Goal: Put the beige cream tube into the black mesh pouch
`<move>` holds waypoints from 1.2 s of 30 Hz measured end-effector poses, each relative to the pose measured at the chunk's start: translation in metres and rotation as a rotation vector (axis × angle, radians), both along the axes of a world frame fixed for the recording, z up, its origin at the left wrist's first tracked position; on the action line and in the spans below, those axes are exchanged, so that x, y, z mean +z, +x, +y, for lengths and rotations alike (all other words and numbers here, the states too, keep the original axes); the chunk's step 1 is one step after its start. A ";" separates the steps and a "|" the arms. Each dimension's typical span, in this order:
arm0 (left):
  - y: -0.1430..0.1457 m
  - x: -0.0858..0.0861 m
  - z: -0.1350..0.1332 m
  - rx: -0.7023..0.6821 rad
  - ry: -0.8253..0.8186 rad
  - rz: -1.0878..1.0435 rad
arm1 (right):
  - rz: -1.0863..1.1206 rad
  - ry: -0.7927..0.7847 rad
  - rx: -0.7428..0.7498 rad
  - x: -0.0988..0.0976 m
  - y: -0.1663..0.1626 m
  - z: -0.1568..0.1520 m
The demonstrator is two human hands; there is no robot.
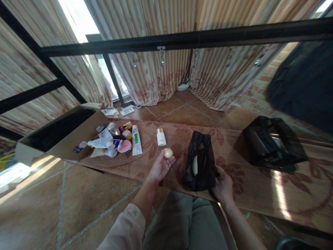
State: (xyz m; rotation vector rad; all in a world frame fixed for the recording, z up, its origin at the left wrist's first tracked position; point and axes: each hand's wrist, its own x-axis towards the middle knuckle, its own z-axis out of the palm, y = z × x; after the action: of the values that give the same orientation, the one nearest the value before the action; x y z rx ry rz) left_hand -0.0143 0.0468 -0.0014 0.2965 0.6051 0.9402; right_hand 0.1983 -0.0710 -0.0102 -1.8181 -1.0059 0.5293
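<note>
My left hand [161, 167] holds a small round jar with a pale yellow lid [168, 153] between thumb and fingers, palm turned up. Just beyond it a white bottle with a gold cap [161, 137] lies on the brown patterned cloth [161, 177]. My right hand [223, 184] grips the side of a black mesh bag [191, 170], its fingertips partly hidden behind it. Something whitish [195, 166] shows inside the bag's opening. Left of the bottle lies a white and green tube [136, 140], beside a heap of cosmetics with a pink round container [124, 147].
An open cardboard box [65, 139] stands at the left end of the cloth. A second black mesh bag [275, 146] with dark contents sits on the right. A black metal bar [182, 41] with hooks crosses in front of the curtains [161, 80]. Papers [127, 110] lie on the tiles.
</note>
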 end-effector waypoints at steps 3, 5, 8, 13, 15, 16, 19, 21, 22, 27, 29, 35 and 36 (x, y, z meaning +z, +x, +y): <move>0.000 0.000 0.000 -0.005 -0.011 0.012 | -0.008 -0.003 0.013 0.001 0.000 0.000; 0.000 -0.001 0.000 -0.006 -0.008 0.011 | -0.020 -0.017 0.011 0.000 0.000 0.000; 0.000 -0.003 0.000 -0.010 0.007 0.003 | -0.049 -0.037 0.009 -0.001 0.001 0.000; -0.001 -0.004 -0.001 -0.015 0.034 -0.007 | -0.064 -0.038 0.022 -0.003 0.003 0.000; -0.001 -0.003 -0.001 -0.013 0.032 0.000 | -0.059 -0.034 0.019 -0.002 0.003 0.000; -0.001 -0.003 -0.001 -0.012 0.028 0.003 | -0.049 -0.030 0.022 -0.002 0.002 0.000; -0.001 -0.002 -0.001 -0.014 0.023 0.004 | -0.023 -0.022 0.034 -0.001 0.002 0.000; -0.001 -0.002 -0.001 -0.014 0.022 0.008 | -0.028 -0.022 0.028 -0.001 0.001 0.000; -0.001 -0.002 -0.001 -0.013 0.021 0.013 | -0.033 -0.019 0.019 -0.001 0.001 0.000; 0.000 -0.001 -0.001 -0.007 0.013 0.023 | -0.018 -0.002 0.023 0.000 0.001 0.001; 0.000 -0.001 -0.001 -0.009 0.011 0.024 | -0.030 -0.007 0.033 -0.001 0.002 0.001; -0.001 -0.001 -0.001 -0.019 0.024 0.009 | -0.028 0.004 0.037 -0.001 0.001 0.001; -0.001 -0.001 -0.001 -0.019 0.024 0.010 | -0.027 0.012 0.039 -0.001 0.001 0.001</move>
State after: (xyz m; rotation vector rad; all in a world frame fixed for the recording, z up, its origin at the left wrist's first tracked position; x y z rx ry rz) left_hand -0.0149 0.0457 -0.0024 0.3277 0.5998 0.9291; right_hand 0.1996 -0.0703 -0.0110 -1.8025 -1.0631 0.5224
